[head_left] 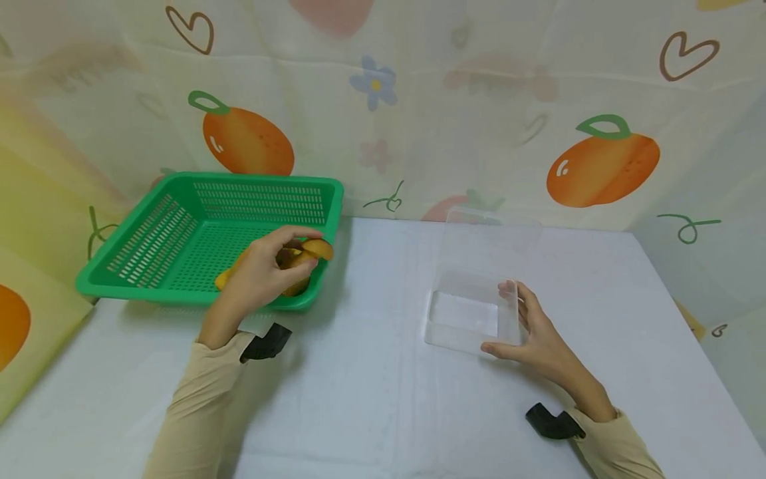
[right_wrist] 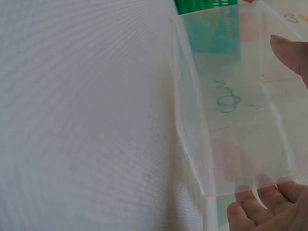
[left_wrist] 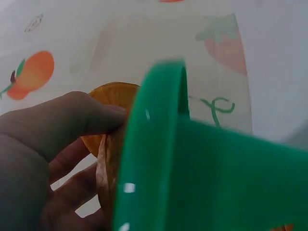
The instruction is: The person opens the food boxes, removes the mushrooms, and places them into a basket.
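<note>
My left hand (head_left: 257, 271) reaches over the front right corner of the green plastic basket (head_left: 140, 294), its thumb and fingers pinching a rounded yellow-brown piece (head_left: 319, 249). In the left wrist view the piece shows a smooth yellow round part (left_wrist: 113, 95) above a brown wrinkled part (left_wrist: 109, 159), partly behind the basket's rim. Its exact kind I cannot tell. Below and beside this hand, more yellow and brown pieces (head_left: 222, 280) lie in the basket. My right hand (head_left: 541, 332) grips the right side of a clear plastic box (head_left: 443, 336), thumb in front and fingers behind.
The box's clear lid (head_left: 491, 243) stands raised at its back. Both containers rest on a white-covered table (head_left: 371, 372), the basket to the left of the box. A printed curtain (head_left: 419, 133) with fruit and hearts hangs right behind the table.
</note>
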{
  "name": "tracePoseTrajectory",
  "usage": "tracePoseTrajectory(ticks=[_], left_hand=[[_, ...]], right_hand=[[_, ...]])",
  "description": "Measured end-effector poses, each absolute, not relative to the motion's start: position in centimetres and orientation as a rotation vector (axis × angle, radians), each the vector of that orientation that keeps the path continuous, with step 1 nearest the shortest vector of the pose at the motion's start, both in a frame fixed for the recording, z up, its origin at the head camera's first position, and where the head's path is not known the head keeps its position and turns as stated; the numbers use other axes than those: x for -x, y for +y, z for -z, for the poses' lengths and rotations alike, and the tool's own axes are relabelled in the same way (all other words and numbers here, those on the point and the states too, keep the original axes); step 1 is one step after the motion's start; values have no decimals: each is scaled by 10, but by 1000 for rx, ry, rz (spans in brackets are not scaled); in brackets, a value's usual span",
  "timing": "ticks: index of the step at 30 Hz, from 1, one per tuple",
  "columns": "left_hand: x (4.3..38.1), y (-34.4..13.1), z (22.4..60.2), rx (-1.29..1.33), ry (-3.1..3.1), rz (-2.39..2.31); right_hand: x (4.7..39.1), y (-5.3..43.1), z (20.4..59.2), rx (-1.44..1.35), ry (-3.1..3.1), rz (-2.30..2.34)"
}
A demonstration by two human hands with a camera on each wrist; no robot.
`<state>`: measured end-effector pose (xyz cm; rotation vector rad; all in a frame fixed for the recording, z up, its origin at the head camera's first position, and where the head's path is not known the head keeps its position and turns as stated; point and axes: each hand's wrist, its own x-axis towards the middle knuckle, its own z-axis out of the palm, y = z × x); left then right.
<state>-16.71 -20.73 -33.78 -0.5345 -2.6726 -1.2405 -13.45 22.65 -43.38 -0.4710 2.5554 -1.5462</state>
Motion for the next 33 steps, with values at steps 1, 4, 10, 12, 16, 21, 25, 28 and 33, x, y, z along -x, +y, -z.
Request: tracePoseTrajectory(ticks=[1,4,10,12,16,21,25,28,33], left_hand=[[167,-210,338,513,-2680,1238],[168,-217,339,459,-2701,1227],[169,-231,340,399,-2781,1196],[169,-235,341,387,-2809,1209],[171,-241,341,381,-2849,1173],[172,-248,341,435,-2858,1106],[172,-252,341,459,-2887,1100],[173,-255,342,477,-2918,1117],[175,-257,344,498,-2962,1110]], right_hand=[[134,227,434,468,2555,1545],[134,227,434,459,2560,1538],[134,227,435,471,2568,1539],[134,227,435,473,2565,1543],[134,227,434,477,2566,1541],[133,228,433,473,2569,1535],[134,227,433,474,2565,1539],[134,227,434,481,2567,1544],[135,226,434,484,2570,1543]])
